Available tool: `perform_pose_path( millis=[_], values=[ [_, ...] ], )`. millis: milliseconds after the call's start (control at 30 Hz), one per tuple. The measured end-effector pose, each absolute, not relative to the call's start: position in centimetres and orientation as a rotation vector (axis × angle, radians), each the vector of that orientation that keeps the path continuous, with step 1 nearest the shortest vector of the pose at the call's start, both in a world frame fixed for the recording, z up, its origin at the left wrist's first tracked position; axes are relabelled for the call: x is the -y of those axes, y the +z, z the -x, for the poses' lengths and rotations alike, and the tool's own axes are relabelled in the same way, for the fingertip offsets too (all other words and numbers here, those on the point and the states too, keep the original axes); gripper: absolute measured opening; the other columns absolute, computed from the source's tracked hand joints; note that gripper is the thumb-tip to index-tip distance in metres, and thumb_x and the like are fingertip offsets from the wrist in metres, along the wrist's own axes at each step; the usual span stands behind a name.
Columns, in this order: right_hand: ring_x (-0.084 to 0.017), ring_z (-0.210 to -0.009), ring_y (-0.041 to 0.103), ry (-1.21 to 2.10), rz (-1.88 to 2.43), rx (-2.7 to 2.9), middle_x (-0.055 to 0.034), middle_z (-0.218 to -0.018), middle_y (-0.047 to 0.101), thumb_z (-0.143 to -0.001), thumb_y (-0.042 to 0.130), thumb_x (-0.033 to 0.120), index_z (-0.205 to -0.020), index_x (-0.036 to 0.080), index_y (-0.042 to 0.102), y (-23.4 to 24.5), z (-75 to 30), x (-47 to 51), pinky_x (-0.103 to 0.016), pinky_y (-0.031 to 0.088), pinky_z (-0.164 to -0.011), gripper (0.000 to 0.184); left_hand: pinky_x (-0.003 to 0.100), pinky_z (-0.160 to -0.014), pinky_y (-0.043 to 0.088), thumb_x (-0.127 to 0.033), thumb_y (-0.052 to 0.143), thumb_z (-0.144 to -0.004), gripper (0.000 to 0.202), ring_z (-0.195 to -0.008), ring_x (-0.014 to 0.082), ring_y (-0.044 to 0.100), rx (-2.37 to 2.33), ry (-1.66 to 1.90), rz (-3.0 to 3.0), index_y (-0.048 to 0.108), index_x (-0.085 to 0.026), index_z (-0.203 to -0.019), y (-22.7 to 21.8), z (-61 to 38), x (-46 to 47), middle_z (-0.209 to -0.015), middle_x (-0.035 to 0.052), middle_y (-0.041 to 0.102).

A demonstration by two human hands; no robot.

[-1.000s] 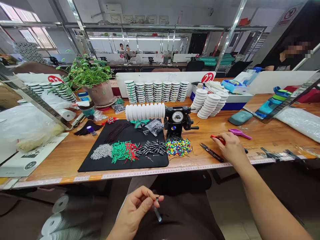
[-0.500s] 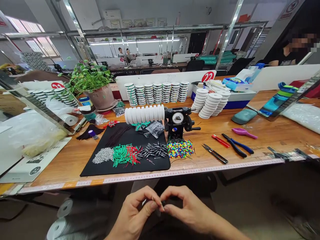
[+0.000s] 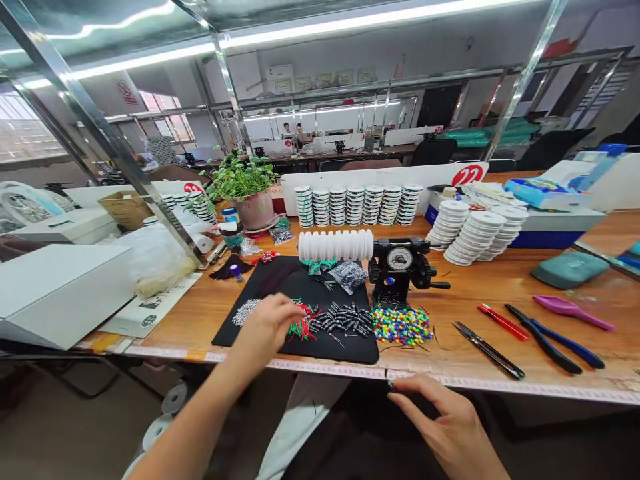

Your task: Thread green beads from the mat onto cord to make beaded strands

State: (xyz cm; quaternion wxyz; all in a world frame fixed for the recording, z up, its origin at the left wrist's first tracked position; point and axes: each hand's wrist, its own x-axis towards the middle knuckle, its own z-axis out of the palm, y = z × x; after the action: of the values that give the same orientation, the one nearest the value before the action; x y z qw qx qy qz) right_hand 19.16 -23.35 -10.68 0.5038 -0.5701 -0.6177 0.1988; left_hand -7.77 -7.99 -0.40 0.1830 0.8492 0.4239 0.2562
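My left hand point(image 3: 270, 323) reaches over the black mat point(image 3: 367, 352) and covers most of the heap of green tube pieces. Its fingers are bent and drawn together beside the red pieces point(image 3: 306, 323); what lies between the fingertips is hidden. In front of the table edge, my right hand point(image 3: 445, 423) pinches a small dark beaded piece point(image 3: 391, 385) with a bit of green between thumb and forefinger. Silver beads point(image 3: 245, 312) lie left of my left hand. Black tube pieces point(image 3: 343, 319) and multicoloured beads point(image 3: 403, 325) lie to the right.
A black hand-cranked winder point(image 3: 400, 260) carries a row of white spools point(image 3: 335, 246). Tweezers point(image 3: 487, 350), a red tool point(image 3: 501, 321), pliers point(image 3: 545, 337) and a pink tool point(image 3: 573, 312) lie at right. Spool stacks point(image 3: 360, 205) and a potted plant point(image 3: 250, 207) stand behind.
My hands were together below the table edge and have parted. The left has gone forward over the mat; the right has moved right, keeping the small piece. The view has swung left.
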Motion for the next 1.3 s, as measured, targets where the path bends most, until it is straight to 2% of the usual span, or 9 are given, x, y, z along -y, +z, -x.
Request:
perform_pose_path(
  millis=[167,267,400,467,567,667,867,1167,1300],
  values=[
    [-0.024,-0.076,0.071,0.31,1.304,1.647,-0.0027,-0.085,0.073,-0.1,0.061,0.043,-0.094,0.026,0.071,-10.9,-18.6,23.1,-0.031,0.055,-0.067,0.02,0.035,-0.08,0.044,-0.023,0.071,-0.082,0.011,-0.079,0.0253,0.061,-1.168,0.575,-2.522,0.08,-0.023,-0.075,-0.5,7.0,-1.5,-0.079,0.0085,0.072],
    [-0.024,-0.073,0.068,0.21,1.289,1.714,-0.0038,-0.083,0.071,-0.102,0.059,0.035,-0.095,0.024,0.068,-10.1,-18.4,22.8,-0.032,0.052,-0.066,0.016,0.035,-0.081,0.044,-0.023,0.075,-0.079,0.005,-0.082,0.027,0.062,-1.151,0.563,-2.546,0.079,-0.021,-0.078,-0.5,6.3,-2.2,-0.083,0.0094,0.073],
    [-0.023,-0.073,0.064,0.126,1.264,1.806,-0.0049,-0.082,0.068,-0.101,0.057,0.02,-0.097,0.02,0.065,-8.8,-18.0,22.6,-0.033,0.047,-0.066,0.009,0.039,-0.092,0.04,-0.026,0.06,-0.091,0.016,-0.097,0.0292,0.061,-1.143,0.666,-2.525,0.075,-0.018,-0.094,0.1,6.1,3.0,-0.1,0.0126,0.072],
    [-0.023,-0.074,0.062,0.106,1.255,1.849,-0.005,-0.082,0.068,-0.1,0.057,0.014,-0.099,0.019,0.064,-8.3,-17.7,22.7,-0.033,0.045,-0.067,0.009,0.032,-0.088,0.044,-0.03,0.053,-0.097,0.021,-0.095,0.0247,0.063,-1.028,0.669,-2.416,0.072,-0.02,-0.094,-0.1,5.9,7.1,-0.098,0.0086,0.071],
    [-0.023,-0.074,0.06,0.087,1.236,1.911,-0.0055,-0.083,0.068,-0.099,0.055,0.008,-0.101,0.016,0.063,-7.8,-17.1,23.2,-0.034,0.043,-0.069,0.011,0.026,-0.081,0.047,-0.034,0.054,-0.098,0.02,-0.09,0.0209,0.064,-0.886,0.564,-2.137,0.07,-0.021,-0.099,-1.3,5.3,12.8,-0.096,0.0056,0.071],
    [-0.022,-0.075,0.059,0.066,1.217,1.949,-0.006,-0.083,0.067,-0.1,0.053,0.007,-0.103,0.015,0.063,-7.5,-16.6,23.7,-0.035,0.041,-0.072,0.013,0.025,-0.082,0.048,-0.037,0.062,-0.094,0.018,-0.09,0.0207,0.065,-0.938,0.544,-2.015,0.069,-0.021,-0.101,-2.8,4.5,16.4,-0.097,0.0052,0.072],
    [-0.021,-0.075,0.057,-0.001,1.166,1.907,-0.0052,-0.082,0.066,-0.103,0.05,0.009,-0.1,0.014,0.064,-7.7,-16.2,23.8,-0.036,0.038,-0.073,0.015,0.027,-0.069,0.044,-0.04,0.058,-0.094,0.027,-0.074,0.0185,0.061,-1.093,0.441,-1.989,0.065,-0.019,-0.079,-3.4,4.1,17.4,-0.078,0.0024,0.068],
    [-0.021,-0.075,0.056,-0.014,1.192,1.896,-0.0048,-0.081,0.065,-0.103,0.051,0.008,-0.099,0.013,0.064,-8.0,-16.3,23.9,-0.037,0.036,-0.074,0.015,0.025,-0.064,0.039,-0.048,0.05,-0.097,0.039,-0.07,0.0161,0.056,-1.014,0.339,-1.827,0.065,-0.018,-0.079,-3.9,4.5,17.3,-0.072,0.0006,0.065],
    [-0.021,-0.075,0.057,-0.031,1.188,1.907,-0.0049,-0.08,0.065,-0.103,0.05,0.008,-0.099,0.013,0.064,-7.9,-16.2,24.0,-0.037,0.036,-0.075,0.015,0.025,-0.064,0.04,-0.042,0.059,-0.092,0.029,-0.069,0.0159,0.055,-1.055,0.325,-1.804,0.066,-0.017,-0.078,-3.8,4.2,17.6,-0.072,0.0004,0.065]
  ],
)
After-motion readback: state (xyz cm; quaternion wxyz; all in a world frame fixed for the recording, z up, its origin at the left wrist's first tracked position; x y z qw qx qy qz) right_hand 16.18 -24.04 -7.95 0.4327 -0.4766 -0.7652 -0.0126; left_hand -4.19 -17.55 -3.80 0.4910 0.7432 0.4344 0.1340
